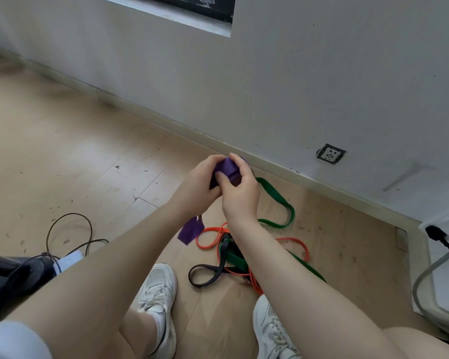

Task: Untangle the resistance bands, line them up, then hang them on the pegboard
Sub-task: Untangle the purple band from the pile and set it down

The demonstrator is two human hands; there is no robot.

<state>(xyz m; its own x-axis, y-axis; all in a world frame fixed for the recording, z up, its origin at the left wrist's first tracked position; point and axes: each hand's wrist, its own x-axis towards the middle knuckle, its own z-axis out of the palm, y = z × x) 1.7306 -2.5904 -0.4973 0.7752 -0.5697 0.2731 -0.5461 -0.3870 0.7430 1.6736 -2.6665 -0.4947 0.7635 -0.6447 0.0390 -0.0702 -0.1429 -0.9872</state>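
Both hands meet at the centre of the frame and work on the purple band (227, 169). The left hand (201, 183) grips it from the left with fingers curled round the bunched material; the right hand (240, 189) pinches it from the right, thumb on the near face and fingers wrapped over the top. A loose purple tail (191, 231) hangs below the left wrist, clear of the floor. Below and right of the hands, the remaining bands lie in a heap on the wooden floor (62, 161): the green band (278, 198) loops toward the wall, the orange band (293, 240) and the black band (205, 274) cross over and under it near the white shoes (157, 294). A wall socket (330, 154) sits at right centre; a dark cable (70, 234) coils at lower left. No pegboard is in view. The purple band appears thin, flat, soft and light; expect it to fold, twist and stretch rather than hold shape. Take hold across the full width near a fold, not at one edge, and draw it out gently, since pulling hard is likely to tighten any knot.
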